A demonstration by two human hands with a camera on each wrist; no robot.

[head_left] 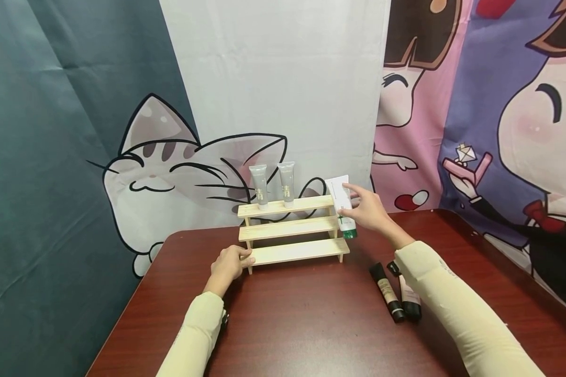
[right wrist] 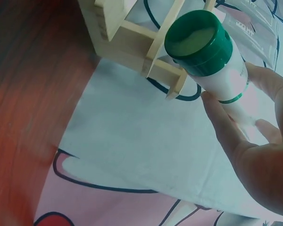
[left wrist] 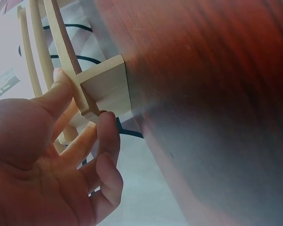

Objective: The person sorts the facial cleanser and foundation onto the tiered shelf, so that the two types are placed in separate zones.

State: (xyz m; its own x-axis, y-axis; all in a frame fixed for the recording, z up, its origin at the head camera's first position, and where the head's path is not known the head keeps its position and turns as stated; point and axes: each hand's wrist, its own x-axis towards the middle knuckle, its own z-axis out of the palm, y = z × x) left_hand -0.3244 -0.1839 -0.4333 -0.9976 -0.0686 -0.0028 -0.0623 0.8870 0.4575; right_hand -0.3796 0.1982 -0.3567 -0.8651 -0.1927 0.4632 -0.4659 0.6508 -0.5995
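A three-tier wooden rack [head_left: 292, 229] stands near the back of the table. My left hand [head_left: 229, 265] grips the left end of its lowest shelf, thumb on top and fingers beneath, as the left wrist view shows. In my right hand [head_left: 366, 208] is a white squeeze tube [head_left: 340, 195] with a green cap [right wrist: 198, 42], pinched between thumb and fingers. It is tilted, cap down, in front of the rack's right end. Two clear grey tubes [head_left: 259, 186] stand cap down on the left and middle of the top shelf.
To the right on the reddish-brown table [head_left: 301, 314] lie a black tube with a beige label [head_left: 387, 292] and a pink-and-black tube [head_left: 409, 298], side by side. A small black item [head_left: 393, 268] is near them. Behind the table hangs a cartoon-printed cloth [head_left: 283, 78].
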